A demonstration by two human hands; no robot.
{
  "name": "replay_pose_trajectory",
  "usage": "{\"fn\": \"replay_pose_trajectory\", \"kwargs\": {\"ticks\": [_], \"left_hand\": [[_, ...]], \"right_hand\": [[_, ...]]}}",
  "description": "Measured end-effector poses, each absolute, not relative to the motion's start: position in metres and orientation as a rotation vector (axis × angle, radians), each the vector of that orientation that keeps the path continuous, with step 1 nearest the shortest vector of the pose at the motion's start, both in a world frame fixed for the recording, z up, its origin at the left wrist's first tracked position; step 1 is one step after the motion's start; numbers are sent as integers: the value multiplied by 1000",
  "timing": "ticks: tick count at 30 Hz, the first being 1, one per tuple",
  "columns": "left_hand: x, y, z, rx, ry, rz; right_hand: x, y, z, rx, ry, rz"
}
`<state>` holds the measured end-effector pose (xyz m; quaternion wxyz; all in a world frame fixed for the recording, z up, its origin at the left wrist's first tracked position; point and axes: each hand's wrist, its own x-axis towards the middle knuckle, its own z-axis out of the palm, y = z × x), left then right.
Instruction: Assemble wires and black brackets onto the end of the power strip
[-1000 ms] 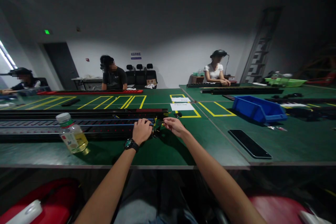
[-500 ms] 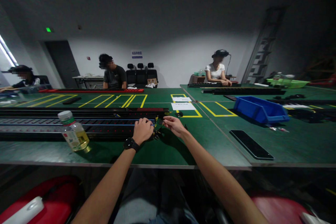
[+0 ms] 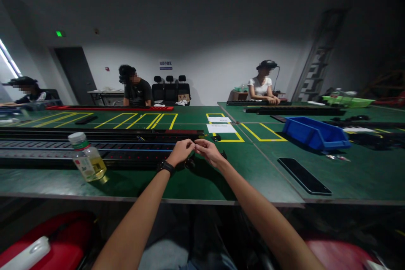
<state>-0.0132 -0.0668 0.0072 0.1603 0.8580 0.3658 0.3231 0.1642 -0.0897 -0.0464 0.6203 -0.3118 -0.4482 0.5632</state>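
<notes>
My left hand (image 3: 181, 151), with a black watch on its wrist, and my right hand (image 3: 206, 152) meet fingertip to fingertip just above the right end of a long black rail assembly (image 3: 95, 148) on the green table (image 3: 196, 181). Both hands are pinched shut on something small that I cannot make out. Small black parts (image 3: 190, 162) lie on the table under the hands. A blue wire runs along the rail towards my left hand.
A tilted bottle of yellow liquid (image 3: 86, 157) stands at the left. A black phone (image 3: 304, 175) lies at the right, a blue bin (image 3: 315, 133) behind it. White paper sheets (image 3: 220, 128) lie in a yellow-marked box. Three other people sit at the far tables.
My left hand has lifted off the rail's end and moved right to meet my right hand. The view has shifted slightly.
</notes>
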Motion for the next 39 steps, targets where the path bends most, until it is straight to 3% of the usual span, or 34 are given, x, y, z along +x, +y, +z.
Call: {"fn": "replay_pose_trajectory", "kwargs": {"ticks": [10, 39], "left_hand": [[-29, -50, 2, 2260, 1212, 1073], [-30, -61, 1, 2421, 1545, 820]], "right_hand": [[176, -80, -47, -1000, -839, 1077], [174, -85, -47, -1046, -925, 1172]]}}
